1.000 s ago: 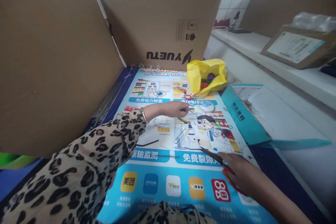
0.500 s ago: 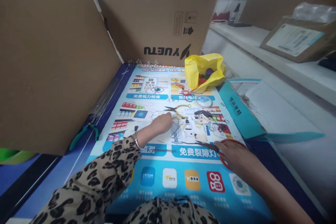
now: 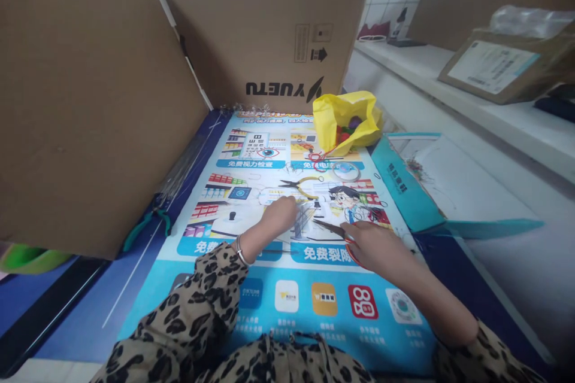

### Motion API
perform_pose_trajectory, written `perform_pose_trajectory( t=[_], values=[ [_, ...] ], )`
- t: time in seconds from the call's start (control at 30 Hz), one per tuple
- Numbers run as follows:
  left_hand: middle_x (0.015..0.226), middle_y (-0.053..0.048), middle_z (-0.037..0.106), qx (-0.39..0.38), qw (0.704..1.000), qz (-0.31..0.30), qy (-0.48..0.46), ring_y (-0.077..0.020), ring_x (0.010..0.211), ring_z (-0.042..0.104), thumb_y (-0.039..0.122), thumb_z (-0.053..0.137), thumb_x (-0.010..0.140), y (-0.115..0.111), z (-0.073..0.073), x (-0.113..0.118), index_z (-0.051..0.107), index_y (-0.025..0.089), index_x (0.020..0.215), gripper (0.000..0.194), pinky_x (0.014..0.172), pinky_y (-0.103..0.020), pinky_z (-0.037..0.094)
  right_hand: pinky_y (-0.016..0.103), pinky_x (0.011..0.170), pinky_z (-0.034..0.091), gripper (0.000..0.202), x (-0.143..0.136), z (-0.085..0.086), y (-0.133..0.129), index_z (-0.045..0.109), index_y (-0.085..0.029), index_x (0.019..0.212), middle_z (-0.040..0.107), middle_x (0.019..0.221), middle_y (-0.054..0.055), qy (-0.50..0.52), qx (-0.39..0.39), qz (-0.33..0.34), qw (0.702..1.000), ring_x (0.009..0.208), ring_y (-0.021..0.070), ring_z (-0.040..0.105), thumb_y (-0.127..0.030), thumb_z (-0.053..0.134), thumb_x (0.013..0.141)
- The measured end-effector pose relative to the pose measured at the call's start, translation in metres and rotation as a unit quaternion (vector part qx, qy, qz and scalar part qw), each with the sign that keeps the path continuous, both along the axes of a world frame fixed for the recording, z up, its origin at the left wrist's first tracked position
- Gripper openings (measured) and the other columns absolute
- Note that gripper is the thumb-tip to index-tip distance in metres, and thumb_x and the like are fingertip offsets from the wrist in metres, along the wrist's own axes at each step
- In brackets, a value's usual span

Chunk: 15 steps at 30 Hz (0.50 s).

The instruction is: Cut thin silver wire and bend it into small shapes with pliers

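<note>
My right hand [image 3: 375,244] is closed around the red handles of a pair of scissors [image 3: 330,227]. Their dark blades point left, toward my left hand [image 3: 282,214]. The fingers of my left hand are pinched together; whatever is between them is too small to make out. Thin grey strands [image 3: 306,221] lie just right of these fingertips, on the printed poster [image 3: 274,269]. Just beyond my left hand lie yellow-handled pliers [image 3: 305,187].
A yellow bag [image 3: 326,122] with colourful balls stands at the back, near a clear ring-shaped roll [image 3: 345,171]. Teal pliers [image 3: 146,227] lie left beside thin wires [image 3: 182,170]. An open teal box [image 3: 404,191] is at right. Cardboard panels [image 3: 265,30] wall the back and left.
My right hand has moved left with the scissors, bringing the blades closer to my left hand. My left hand stays nearly in place. The camera view has shifted slightly.
</note>
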State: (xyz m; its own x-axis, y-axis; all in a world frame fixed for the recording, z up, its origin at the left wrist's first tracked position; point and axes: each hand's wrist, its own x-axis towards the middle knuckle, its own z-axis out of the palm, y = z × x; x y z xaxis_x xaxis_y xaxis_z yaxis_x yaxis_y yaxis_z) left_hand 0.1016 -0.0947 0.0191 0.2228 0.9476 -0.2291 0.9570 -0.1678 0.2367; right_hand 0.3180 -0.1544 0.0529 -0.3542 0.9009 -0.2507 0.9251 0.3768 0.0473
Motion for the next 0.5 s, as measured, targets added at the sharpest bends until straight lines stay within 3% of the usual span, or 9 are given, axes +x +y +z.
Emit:
perform_pose_trajectory(
  t=[0.5],
  values=[
    [0.099, -0.013, 0.062, 0.01, 1.0, -0.001, -0.01, -0.0222, 0.095, 0.057, 0.028, 0.035, 0.087, -0.002, -0.001, 0.0, 0.055, 0.014, 0.094, 0.025, 0.074, -0.03, 0.042, 0.028, 0.061, 0.038, 0.033, -0.033, -0.008, 0.009, 0.052, -0.02, 0.111, 0.062, 0.099, 0.011, 0.041, -0.022, -0.004, 0.999, 0.082, 0.0227, 0.06, -0.025, 0.037, 0.082]
  ],
)
